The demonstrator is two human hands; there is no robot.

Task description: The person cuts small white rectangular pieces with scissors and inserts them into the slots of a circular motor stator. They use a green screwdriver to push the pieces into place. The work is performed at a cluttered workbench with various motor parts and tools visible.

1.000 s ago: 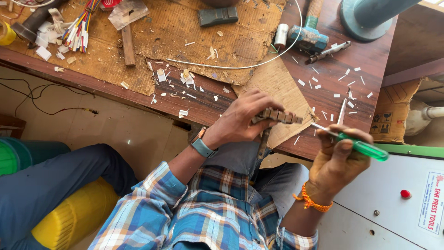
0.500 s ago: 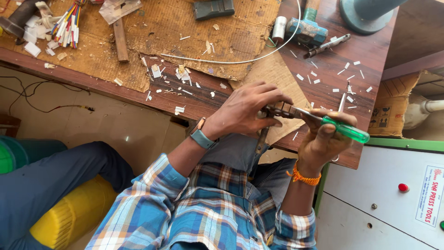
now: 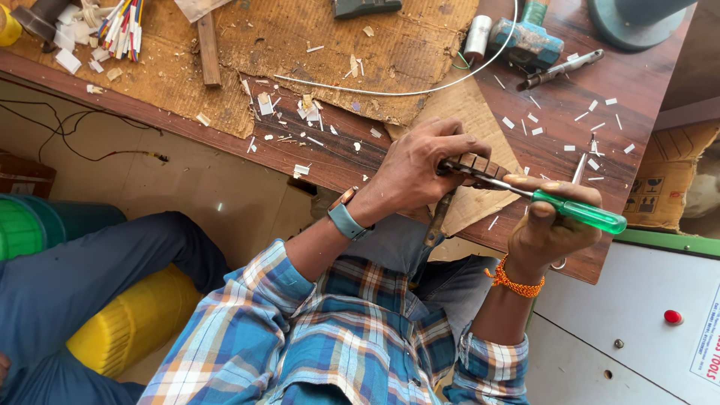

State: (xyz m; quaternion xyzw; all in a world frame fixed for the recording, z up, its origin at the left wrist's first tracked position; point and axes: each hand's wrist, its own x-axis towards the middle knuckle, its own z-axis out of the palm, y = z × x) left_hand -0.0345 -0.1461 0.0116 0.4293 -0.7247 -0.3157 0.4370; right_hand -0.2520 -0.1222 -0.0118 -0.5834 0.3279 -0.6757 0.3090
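Observation:
My left hand (image 3: 420,169) grips a small brown ridged part (image 3: 474,164) over the near edge of the wooden workbench (image 3: 570,157). A thin dark piece hangs down from under that hand. My right hand (image 3: 546,229) holds a screwdriver with a green clear handle (image 3: 585,213). Its metal shaft points left and its tip meets the brown part, right beside my left fingers. A watch with a teal strap sits on my left wrist and an orange thread band on my right.
Brown cardboard (image 3: 345,52) covers the bench, strewn with white plastic scraps. A white wire (image 3: 420,90) loops across it. A teal-headed hammer (image 3: 525,41), a metal punch (image 3: 559,69), coloured wire bundle (image 3: 124,19), wooden stick (image 3: 208,49). A white cabinet with red button (image 3: 673,316) stands right.
My two hands have come together: the screwdriver swung from pointing away at the right to lying level with its tip on the brown part.

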